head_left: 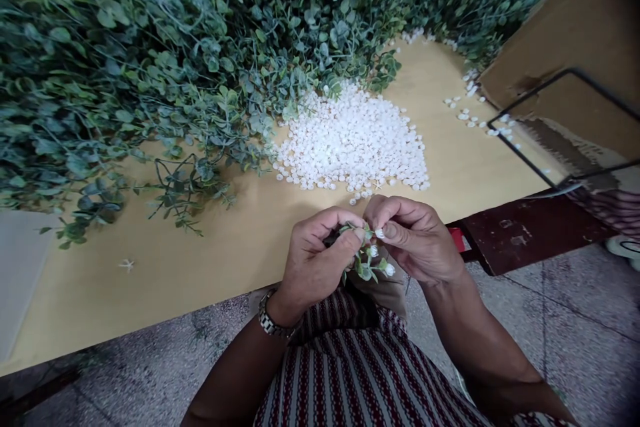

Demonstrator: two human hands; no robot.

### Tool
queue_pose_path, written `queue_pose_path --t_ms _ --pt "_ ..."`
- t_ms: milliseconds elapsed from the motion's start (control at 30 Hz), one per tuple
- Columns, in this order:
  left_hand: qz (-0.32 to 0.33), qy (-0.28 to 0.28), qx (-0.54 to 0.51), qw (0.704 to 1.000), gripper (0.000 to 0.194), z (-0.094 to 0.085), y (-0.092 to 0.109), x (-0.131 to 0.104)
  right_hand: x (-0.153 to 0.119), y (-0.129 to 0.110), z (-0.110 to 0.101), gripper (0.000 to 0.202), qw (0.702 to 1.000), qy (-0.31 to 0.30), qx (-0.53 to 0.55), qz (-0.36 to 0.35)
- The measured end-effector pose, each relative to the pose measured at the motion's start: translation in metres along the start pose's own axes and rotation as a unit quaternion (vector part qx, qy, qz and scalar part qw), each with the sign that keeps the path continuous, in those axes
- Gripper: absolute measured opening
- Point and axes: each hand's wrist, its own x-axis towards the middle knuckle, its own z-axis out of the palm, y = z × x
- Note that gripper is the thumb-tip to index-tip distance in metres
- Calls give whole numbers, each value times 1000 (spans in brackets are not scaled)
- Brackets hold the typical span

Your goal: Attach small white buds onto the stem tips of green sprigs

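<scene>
My left hand (320, 260) pinches a small green artificial sprig (366, 271) between thumb and fingers, just past the table's front edge. White flower pieces sit on several of its tips. Close against it, my right hand (420, 240) has thumb and forefinger closed on a small white flower piece (379, 233) at the end of a stem. Beyond both hands lies a broad pile of small white pieces (350, 140) on the tan tabletop (240, 240).
A large heap of artificial greenery (200, 33) fills the back and left. At right stand a cardboard box (575, 60) and a black wire frame (530, 90). Loose white pieces lie near them. A white sheet (23, 267) covers the left end. A dark red bench (535, 230) stands beyond the right edge.
</scene>
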Motion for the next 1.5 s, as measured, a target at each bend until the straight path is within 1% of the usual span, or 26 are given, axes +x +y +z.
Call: queue_pose_path --t_ms 100,300,533,733,833,1033,1100,1200,1367,1433,1500 --pt "4 0 11 1000 8 1 2 1 0 2 0 7 1000 -1 21 12" --pt "10 5 48 999 9 3 5 1 1 5 -2 10 999 9 24 23" --pt "55 22 89 994 14 3 5 0 2 8 -1 10 999 18 -24 -18" --pt "51 44 101 993 15 6 5 0 1 10 -3 7 998 11 -37 -41" --pt "52 44 99 993 15 7 4 0 1 11 -4 6 998 15 -49 -47" --pt "58 39 96 993 15 5 4 2 2 10 -7 4 997 -17 -51 -52" --pt "59 38 97 993 14 5 4 2 2 11 -7 5 997 -12 -60 -54" --pt "52 43 109 992 13 6 3 2 2 13 -6 7 994 3 -83 -71" --pt "36 54 125 990 13 7 -2 6 -2 15 3 6 983 41 -140 -107" --pt "29 44 116 992 13 3 2 3 -5 11 3 5 976 50 -176 -115" --pt "34 28 116 992 12 -4 10 -6 -8 5 -5 13 961 60 -230 -144"
